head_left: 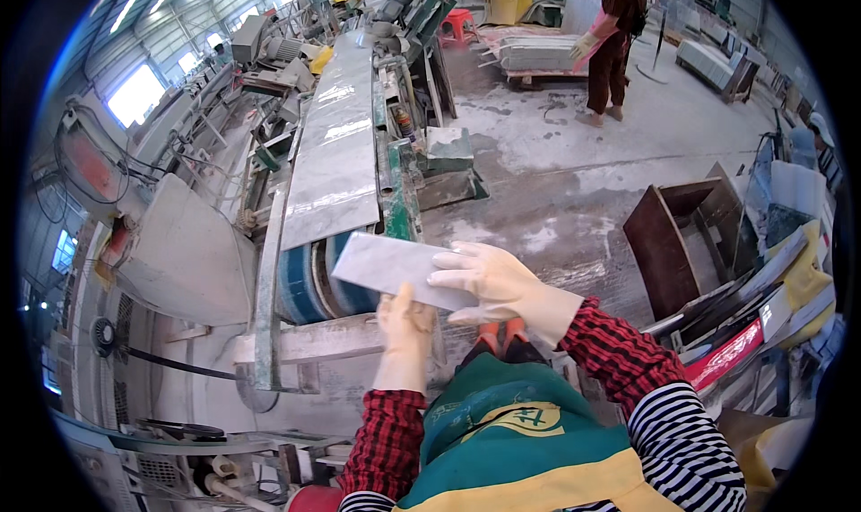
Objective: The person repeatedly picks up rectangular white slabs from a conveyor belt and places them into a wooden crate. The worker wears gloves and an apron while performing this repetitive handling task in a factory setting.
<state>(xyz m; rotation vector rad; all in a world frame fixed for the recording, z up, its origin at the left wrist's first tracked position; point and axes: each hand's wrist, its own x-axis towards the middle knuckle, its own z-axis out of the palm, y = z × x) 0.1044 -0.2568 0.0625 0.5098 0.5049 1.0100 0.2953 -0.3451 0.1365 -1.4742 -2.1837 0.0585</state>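
Both gloved hands hold a small grey stone tile just off the near end of the conveyor belt: left hand pinches its lower edge from beneath, right hand lies flat over its right end with fingers spread, so the step looks like lifting a finished piece off the line. Next move likely calls for a steady two-hand carry, since wet stone may slip. Blue roller sits just below the tile, brown rack to the right, another person well apart.
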